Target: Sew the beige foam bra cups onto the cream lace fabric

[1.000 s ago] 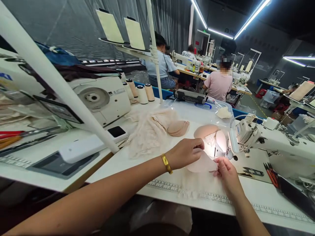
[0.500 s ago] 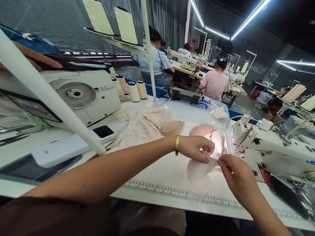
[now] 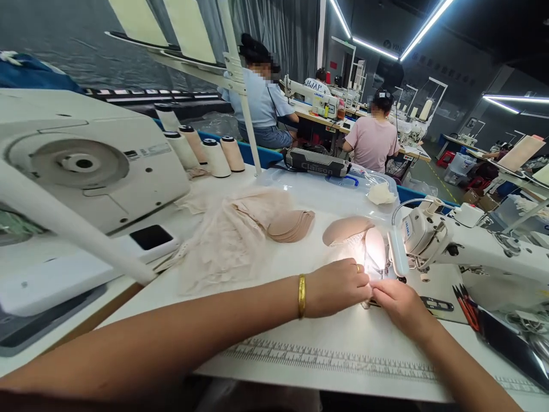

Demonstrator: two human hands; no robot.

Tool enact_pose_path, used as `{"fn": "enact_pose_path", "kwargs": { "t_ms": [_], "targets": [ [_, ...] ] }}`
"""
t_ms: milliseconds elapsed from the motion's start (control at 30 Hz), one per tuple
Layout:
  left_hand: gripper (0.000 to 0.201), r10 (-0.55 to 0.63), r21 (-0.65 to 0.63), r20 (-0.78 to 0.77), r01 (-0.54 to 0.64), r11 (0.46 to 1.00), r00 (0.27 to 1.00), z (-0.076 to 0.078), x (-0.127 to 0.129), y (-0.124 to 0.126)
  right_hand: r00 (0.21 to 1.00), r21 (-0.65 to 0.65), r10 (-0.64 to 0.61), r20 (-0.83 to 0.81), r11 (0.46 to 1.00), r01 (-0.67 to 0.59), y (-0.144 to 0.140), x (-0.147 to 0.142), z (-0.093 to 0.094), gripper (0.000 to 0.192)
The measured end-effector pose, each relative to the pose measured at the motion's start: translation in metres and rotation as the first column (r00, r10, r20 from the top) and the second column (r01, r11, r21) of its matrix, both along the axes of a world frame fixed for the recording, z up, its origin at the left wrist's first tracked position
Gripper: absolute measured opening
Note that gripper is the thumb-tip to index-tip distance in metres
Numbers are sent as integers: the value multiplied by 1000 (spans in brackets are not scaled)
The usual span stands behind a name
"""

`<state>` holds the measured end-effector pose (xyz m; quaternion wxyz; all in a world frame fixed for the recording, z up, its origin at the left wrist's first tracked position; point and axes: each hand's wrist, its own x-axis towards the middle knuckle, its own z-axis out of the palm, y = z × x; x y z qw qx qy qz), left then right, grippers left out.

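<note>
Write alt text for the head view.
Left hand and right hand meet fingertip to fingertip at the lit needle area of a white sewing machine; whatever they pinch is hidden. Lace fabric and beige cups lie behind.

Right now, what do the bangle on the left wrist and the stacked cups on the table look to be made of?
Bangle: polished yellow metal, perhaps gold; it glints. Stacked cups: matte beige, likely moulded foam or padded fabric; thin, curved, nested layers.
</note>
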<state>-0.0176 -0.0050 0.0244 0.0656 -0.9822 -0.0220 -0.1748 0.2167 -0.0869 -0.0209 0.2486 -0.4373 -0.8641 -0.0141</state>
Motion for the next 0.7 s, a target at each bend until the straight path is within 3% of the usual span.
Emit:
{"fn": "enact_pose_path", "kwargs": {
  "t_ms": [133,233,533,700],
  "targets": [
    [26,91,-18,-49,-92,996,995,-17,20,6,997,43,-18,78,999,15,2,14,5,40],
    [22,119,-26,19,-118,993,993,-25,21,5,990,58,-73,119,996,67,-4,14,9,45],
    [17,112,-54,14,-111,992,994,-24,18,4,992,-42,-19,125,999,24,-15,15,19,41],
    [4,137,-71,12,-136,988,990,-25,20,3,996,-62,12,87,998,-6,-14,16,20,39]
  ]
}}
